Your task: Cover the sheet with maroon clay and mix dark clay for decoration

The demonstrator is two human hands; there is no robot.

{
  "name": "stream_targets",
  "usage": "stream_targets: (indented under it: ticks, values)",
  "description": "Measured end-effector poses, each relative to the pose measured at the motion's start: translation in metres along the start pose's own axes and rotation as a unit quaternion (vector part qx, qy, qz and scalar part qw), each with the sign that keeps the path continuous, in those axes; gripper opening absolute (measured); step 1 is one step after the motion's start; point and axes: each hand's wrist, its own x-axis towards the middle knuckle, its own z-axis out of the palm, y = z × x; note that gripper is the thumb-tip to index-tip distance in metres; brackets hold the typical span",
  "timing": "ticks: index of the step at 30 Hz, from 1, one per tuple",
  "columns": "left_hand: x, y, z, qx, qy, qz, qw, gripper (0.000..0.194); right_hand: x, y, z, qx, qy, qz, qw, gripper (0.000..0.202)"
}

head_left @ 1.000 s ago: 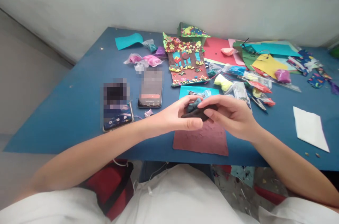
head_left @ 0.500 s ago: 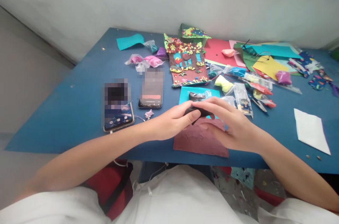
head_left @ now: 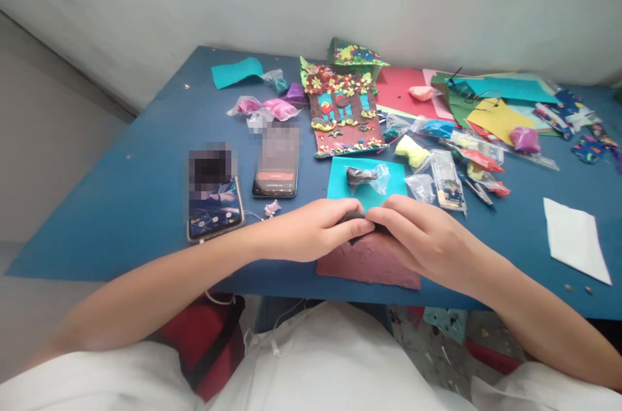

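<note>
Between my two hands is a lump of black modelling clay [head_left: 358,237], mostly covered by the fingers. My left hand [head_left: 335,223] pinches it with the thumb in front. My right hand [head_left: 418,229] closes round its other side, fingertips meeting my left thumb. Beneath the hands lies a card, its near half coated in brownish-pink clay [head_left: 367,265] and its far half bare turquoise [head_left: 340,174]. A clear bag with black clay [head_left: 362,179] rests on the turquoise part, just beyond my fingers.
Two phones [head_left: 216,207] [head_left: 275,181] lie at left beside a small pink charm [head_left: 272,207]. Behind the card stands a clay-decorated picture [head_left: 345,109]. Bagged clays [head_left: 411,150], coloured papers [head_left: 500,122] and a white sheet [head_left: 576,239] spread to the right on the blue table [head_left: 146,203].
Both hands have lowered slightly toward the card. My right fingers, raised over the clay before, have closed down against it, and the bag of black clay shows more fully.
</note>
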Motion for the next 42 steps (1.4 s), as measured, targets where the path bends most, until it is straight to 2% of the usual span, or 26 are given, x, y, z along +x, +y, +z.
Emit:
stream_targets:
  ticks: [3,4,6,8,10,11,13,15,16,18,20,22,26,30,31,33,36,39,42]
  values:
    - [-0.002,0.002,-0.003,-0.014,0.022,0.020,0.999,0.027,-0.001,0.007,-0.007,0.019,0.007,0.018,1.000,0.015]
    - [-0.002,0.002,-0.004,-0.029,0.034,0.027,0.999,0.026,-0.001,0.013,-0.012,0.016,0.035,0.041,0.998,0.012]
    - [-0.002,0.000,-0.005,-0.065,0.063,0.034,0.995,0.027,-0.002,0.029,-0.020,-0.015,0.144,0.127,0.981,0.009]
    - [0.000,-0.004,-0.006,-0.104,0.085,0.033,0.990,0.029,-0.002,0.047,-0.027,-0.025,0.296,0.242,0.924,0.014]
    - [0.003,-0.010,-0.007,-0.154,0.092,0.032,0.983,0.033,-0.002,0.061,-0.030,0.153,0.353,0.325,0.864,0.021]
    - [0.005,-0.013,-0.007,-0.179,0.092,0.036,0.979,0.037,-0.001,0.065,-0.029,0.278,0.331,0.355,0.829,0.023]
    - [0.007,-0.018,-0.009,-0.216,0.092,0.044,0.971,0.046,0.002,0.066,-0.026,0.495,0.234,0.384,0.744,0.027]
    - [0.008,-0.019,-0.010,-0.222,0.099,0.044,0.969,0.050,0.006,0.061,-0.022,0.608,0.145,0.396,0.672,0.028]
    - [0.009,-0.019,-0.010,-0.212,0.105,0.037,0.971,0.049,0.008,0.057,-0.020,0.637,0.120,0.397,0.650,0.029]
    - [0.008,-0.016,-0.011,-0.174,0.116,0.011,0.978,0.042,0.010,0.051,-0.018,0.667,0.095,0.394,0.625,0.031]
    - [0.008,-0.013,-0.011,-0.133,0.117,-0.009,0.984,0.037,0.011,0.048,-0.018,0.672,0.077,0.396,0.622,0.037]
    - [0.008,-0.012,-0.012,-0.118,0.111,-0.009,0.987,0.037,0.011,0.047,-0.019,0.658,0.059,0.398,0.636,0.044]
    - [0.009,-0.013,-0.012,-0.145,0.103,0.000,0.984,0.041,0.011,0.049,-0.021,0.610,0.034,0.392,0.688,0.050]
    - [0.011,-0.016,-0.009,-0.149,0.119,-0.006,0.982,0.039,0.012,0.047,-0.022,0.529,0.020,0.365,0.766,0.055]
    - [0.011,-0.016,-0.008,-0.156,0.129,-0.003,0.979,0.036,0.012,0.046,-0.022,0.519,0.016,0.355,0.777,0.052]
    - [0.011,-0.017,-0.006,-0.181,0.145,0.006,0.973,0.025,0.012,0.044,-0.020,0.543,0.010,0.342,0.767,0.041]
    - [0.010,-0.017,-0.004,-0.211,0.151,0.028,0.965,0.018,0.010,0.040,-0.013,0.620,0.007,0.341,0.707,0.029]
    - [0.006,-0.013,-0.003,-0.198,0.162,0.051,0.965,0.018,0.010,0.030,-0.002,0.657,-0.004,0.344,0.671,0.032]
    - [0.002,-0.007,0.000,-0.158,0.173,0.052,0.971,0.025,0.009,0.017,0.008,0.664,-0.026,0.350,0.660,0.037]
